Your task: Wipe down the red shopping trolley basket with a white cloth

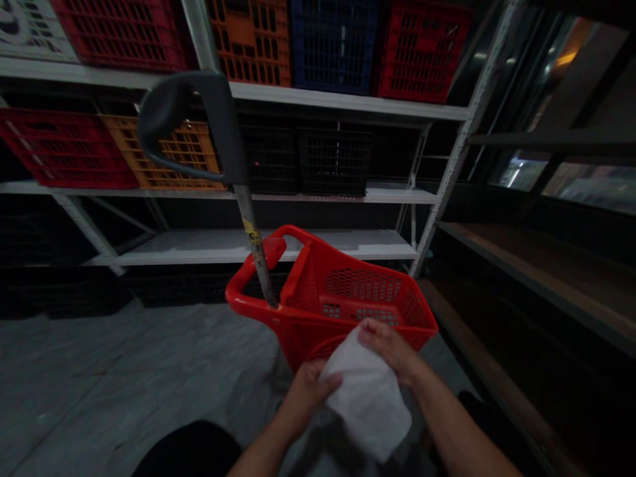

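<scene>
A white cloth (368, 397) hangs between my two hands, in front of the near side of a red plastic shopping cart (253, 306). My left hand (305, 397) is closed on the cloth's left edge, thumb on top. At the cloth's upper corner, by the cart's rim, my right hand (390, 348) pinches it. The cart's basket has mesh walls, and no goods show in the part I can see. A grey D-shaped handle (226, 126) on a metal shaft leans up from the cart's handle end; its lower end is hidden.
Behind the cart stands a white metal shelf rack (387, 193) with red, orange, blue and black crates, among them a blue crate (334, 46). Dark wooden shelves (536, 278) run along the right. Grey concrete floor (99, 384) lies to the left.
</scene>
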A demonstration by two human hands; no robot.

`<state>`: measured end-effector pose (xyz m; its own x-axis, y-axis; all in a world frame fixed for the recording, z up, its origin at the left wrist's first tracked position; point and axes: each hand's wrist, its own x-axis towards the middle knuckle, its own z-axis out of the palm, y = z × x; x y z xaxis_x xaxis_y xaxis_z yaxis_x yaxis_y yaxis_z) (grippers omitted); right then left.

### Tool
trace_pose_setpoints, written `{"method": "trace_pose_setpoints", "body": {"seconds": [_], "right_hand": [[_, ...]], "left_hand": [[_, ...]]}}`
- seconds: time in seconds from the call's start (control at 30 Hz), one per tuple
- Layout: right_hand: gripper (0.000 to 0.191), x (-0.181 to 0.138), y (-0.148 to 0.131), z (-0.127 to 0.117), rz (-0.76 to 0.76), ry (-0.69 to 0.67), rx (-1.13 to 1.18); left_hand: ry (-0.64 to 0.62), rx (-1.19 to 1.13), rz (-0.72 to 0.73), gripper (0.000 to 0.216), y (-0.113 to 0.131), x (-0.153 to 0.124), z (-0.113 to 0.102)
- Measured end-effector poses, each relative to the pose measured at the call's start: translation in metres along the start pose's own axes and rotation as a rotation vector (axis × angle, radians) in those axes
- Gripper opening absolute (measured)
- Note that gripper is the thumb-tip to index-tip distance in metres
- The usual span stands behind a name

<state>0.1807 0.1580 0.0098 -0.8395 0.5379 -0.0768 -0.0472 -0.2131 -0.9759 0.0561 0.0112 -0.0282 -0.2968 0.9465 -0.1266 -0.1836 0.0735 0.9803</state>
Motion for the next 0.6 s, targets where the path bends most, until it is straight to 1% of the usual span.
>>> {"method": "trace_pose_setpoints", "body": {"seconds": [0.03, 0.1, 0.17, 0.23, 0.27, 0.33, 0.4, 0.43, 0.47, 0.5, 0.53, 0.57, 0.6], "right_hand": [[0.029, 0.004, -0.001, -0.007, 0.019, 0.04, 0.125], [0.039, 0.006, 0.002, -0.017, 0.018, 0.1, 0.335], [0.056, 0.002, 0.014, -0.014, 0.023, 0.083, 0.45], [0.067, -0.008, 0.031, -0.001, 0.038, 0.047, 0.469], [0.067, -0.014, 0.038, 0.007, 0.033, 0.048, 0.455], [0.069, -0.024, 0.048, 0.019, -0.02, 0.102, 0.403], [0.08, -0.029, 0.05, 0.023, -0.101, 0.183, 0.315], [0.08, -0.03, 0.049, 0.021, -0.139, 0.223, 0.256], [0.072, -0.03, 0.047, 0.018, -0.168, 0.255, 0.185], [0.059, -0.029, 0.045, 0.013, -0.188, 0.275, 0.109], [0.047, -0.028, 0.043, 0.008, -0.193, 0.274, 0.035], [0.04, -0.027, 0.041, 0.003, -0.186, 0.247, -0.039], [0.038, -0.026, 0.04, -0.001, -0.176, 0.206, -0.112]], "left_hand": [[0.014, -0.097, -0.029, 0.038, 0.003, 0.0, 0.0], [0.081, -0.267, -0.038, 0.04, 0.008, -0.002, 0.001], [0.159, -0.366, -0.028, 0.042, 0.012, -0.005, 0.003], [0.239, -0.405, -0.021, 0.042, 0.012, -0.006, 0.003], [0.276, -0.407, -0.017, 0.042, 0.011, -0.006, 0.003], [0.348, -0.36, 0.007, 0.042, 0.008, -0.005, 0.0], [0.431, -0.251, 0.059, 0.046, 0.007, -0.005, -0.005], [0.47, -0.199, 0.081, 0.052, 0.007, -0.005, -0.007], [0.498, -0.162, 0.095, 0.059, 0.008, -0.005, -0.008], [0.512, -0.144, 0.098, 0.067, 0.01, -0.006, -0.009], [0.509, -0.139, 0.095, 0.074, 0.012, -0.007, -0.01], [0.493, -0.137, 0.093, 0.079, 0.014, -0.008, -0.01], [0.472, -0.125, 0.097, 0.081, 0.016, -0.009, -0.011]]}}
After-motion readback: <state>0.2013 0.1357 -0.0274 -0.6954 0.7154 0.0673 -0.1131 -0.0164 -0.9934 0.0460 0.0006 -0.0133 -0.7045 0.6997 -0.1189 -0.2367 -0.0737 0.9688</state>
